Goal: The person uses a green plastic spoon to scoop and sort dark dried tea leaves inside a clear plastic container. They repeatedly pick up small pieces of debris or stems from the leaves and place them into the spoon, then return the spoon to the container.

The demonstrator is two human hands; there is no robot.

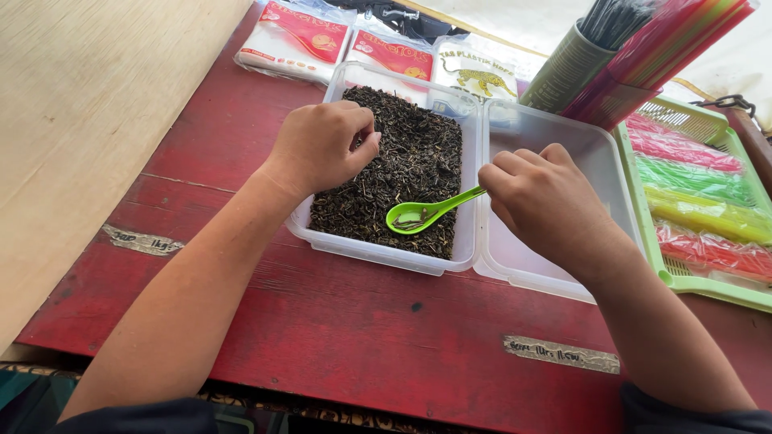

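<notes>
- Looking down at a red table (346, 321), I see a clear box (386, 253) full of dark dried tea leaves (410, 161), with its lid (555, 265) lying open just to the right, joined along the middle edge.
- My right hand (547, 201) is curled shut around the handle of a green spoon (426, 213); the hand sits over the lid, and the spoon reaches left into the box.
- The spoon's bowl rests on the leaves near the front right corner of the box, with a few leaves in it.
- My left hand (322, 149) rests over the left part of the box, fingers bent inward in a loose pinch above the leaves; I cannot tell whether it holds any leaves.
- Behind the box lie plastic packets (297, 36) in red and white.
- To the right stands a green basket (708, 285) with coloured bundles in pink, green, yellow and red, and behind it a cup of straws (635, 48).
- A pale wooden board (80, 104) lies along the table's left side.
</notes>
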